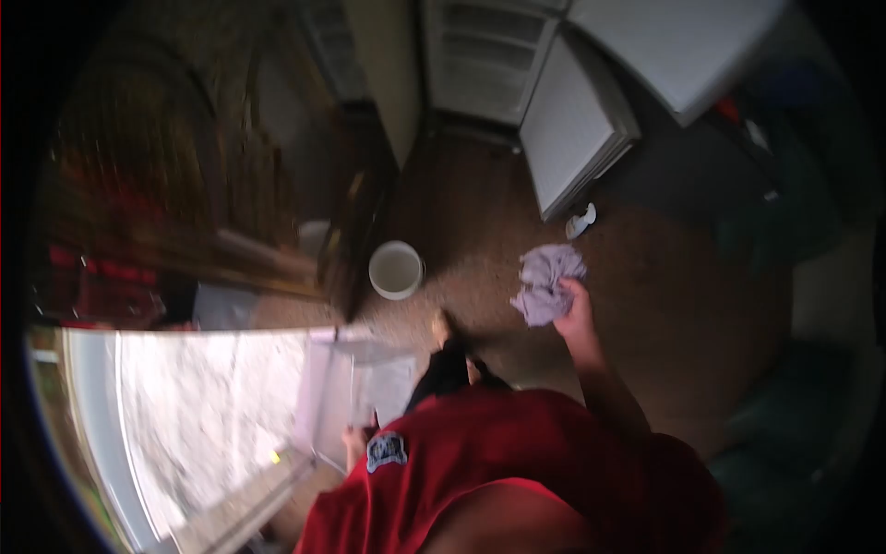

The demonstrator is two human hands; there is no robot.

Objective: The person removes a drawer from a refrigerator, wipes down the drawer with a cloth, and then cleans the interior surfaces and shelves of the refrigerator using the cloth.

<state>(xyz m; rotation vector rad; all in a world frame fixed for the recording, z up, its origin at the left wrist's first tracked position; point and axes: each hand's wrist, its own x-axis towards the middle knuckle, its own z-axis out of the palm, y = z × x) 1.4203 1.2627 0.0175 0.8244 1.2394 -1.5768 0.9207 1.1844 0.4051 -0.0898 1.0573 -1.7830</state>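
Observation:
My right hand (576, 316) is closed on a crumpled lilac cloth (551, 277), held out over the brown floor. Low at the left, the curled fingers of my left hand (354, 443) are at the near edge of a clear, box-like plastic bin (383, 371); blur and the red shirt hide part of this hand. A small dark shape beside those fingers is too blurred to name. Between the two hands and farther off, a white bucket (397, 270) stands on the floor.
An open fridge (489, 69) with shelves stands ahead, its lower door (574, 129) swung out to the right. A small white piece (581, 222) lies by that door. Bright glazing (203, 406) fills the lower left. Dark furniture (185, 185) stands at the left.

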